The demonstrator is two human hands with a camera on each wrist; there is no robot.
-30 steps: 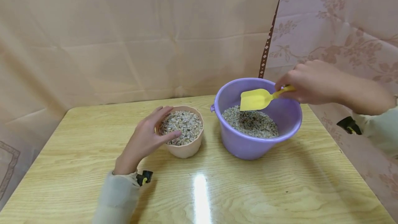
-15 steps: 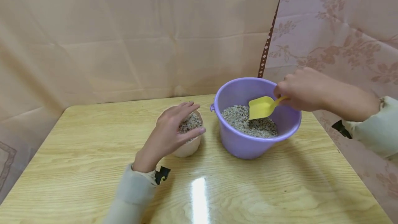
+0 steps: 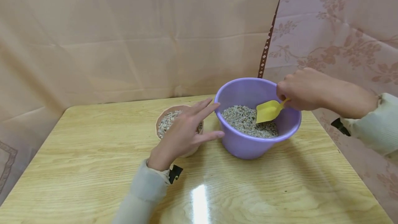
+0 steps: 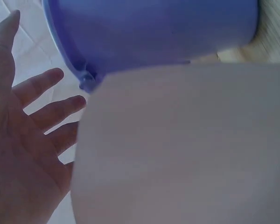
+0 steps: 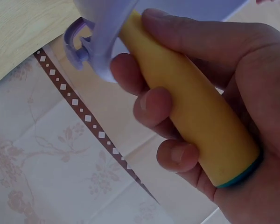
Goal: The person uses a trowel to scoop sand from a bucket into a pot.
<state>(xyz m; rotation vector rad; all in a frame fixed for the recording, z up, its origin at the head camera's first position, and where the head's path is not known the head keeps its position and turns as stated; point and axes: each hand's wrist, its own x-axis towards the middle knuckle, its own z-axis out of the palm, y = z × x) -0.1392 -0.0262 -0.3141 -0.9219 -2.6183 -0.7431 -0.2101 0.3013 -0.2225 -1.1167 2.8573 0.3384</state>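
My right hand (image 3: 300,89) grips the thick yellow handle (image 5: 186,102) of a small scoop (image 3: 268,111), fingers wrapped round it in the right wrist view. The scoop's blade tilts down inside a purple bucket (image 3: 248,149), its front edge at the gravel (image 3: 244,120). With fingers spread, my left hand (image 3: 186,127) reaches over a peach-coloured pot (image 3: 159,122) filled with gravel. Its fingertips come right up to the bucket's left rim in the head view. In the left wrist view, the pot's pale wall (image 4: 186,144) fills the foreground beside the left hand's open palm (image 4: 23,158).
Both containers stand on a wood-grain table (image 3: 93,155), the pot left of the bucket. A beige curtain (image 3: 124,37) hangs behind the table, and a flowered one (image 3: 342,27) is on the right. The bucket has a handle lug (image 5: 77,46) at its rim.
My left hand has left the pot's left rim and moved right across the pot to the bucket's rim. The scoop has gone lower and to the right inside the bucket.
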